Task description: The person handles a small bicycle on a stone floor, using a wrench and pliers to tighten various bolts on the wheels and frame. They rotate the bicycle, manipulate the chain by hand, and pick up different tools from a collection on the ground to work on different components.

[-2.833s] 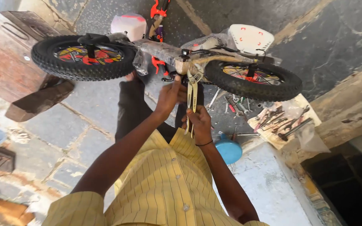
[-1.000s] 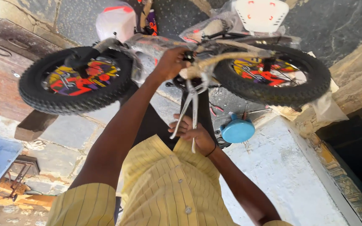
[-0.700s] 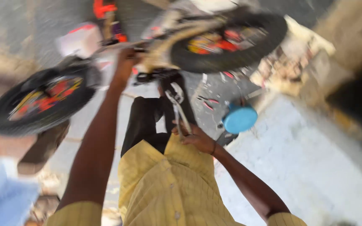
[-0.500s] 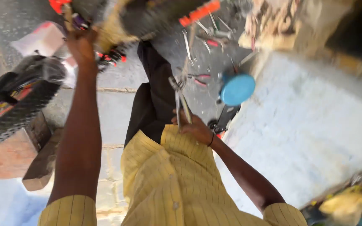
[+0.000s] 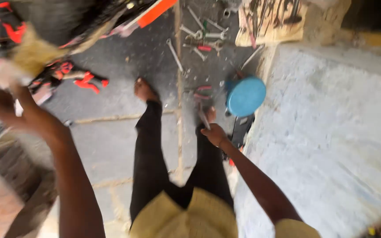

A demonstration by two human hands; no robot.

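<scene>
Bike (image 5: 67, 22) now swung further up-left, left hand (image 5: 5, 110) clamped on its frame; right hand (image 5: 214, 132) lower, pinching a thin tool (image 5: 203, 117).

bicycle (image 5: 89, 22) at left; spanners (image 5: 195, 37) ahead on floor (image 5: 111, 145); stool (image 5: 245, 95) right

Setting: open-air bicycle repair spot, ground-level workshop. Evidence as follows. Floor is grey stone paving (image 5: 111, 94) with visible joints, dusty. Loose spanners (image 5: 175, 55) and other hand tools lie scattered directly on the paving near the top of the view. A flat board (image 5: 265, 20) beside them carries more tools laid out in a heap. A raised whitish concrete ledge (image 5: 331, 145) runs along the right. A small round blue stool (image 5: 245, 96) stands at its edge. Blurred bicycle parts (image 5: 80, 26), black tyre and orange-red fittings, fill the upper left.
</scene>
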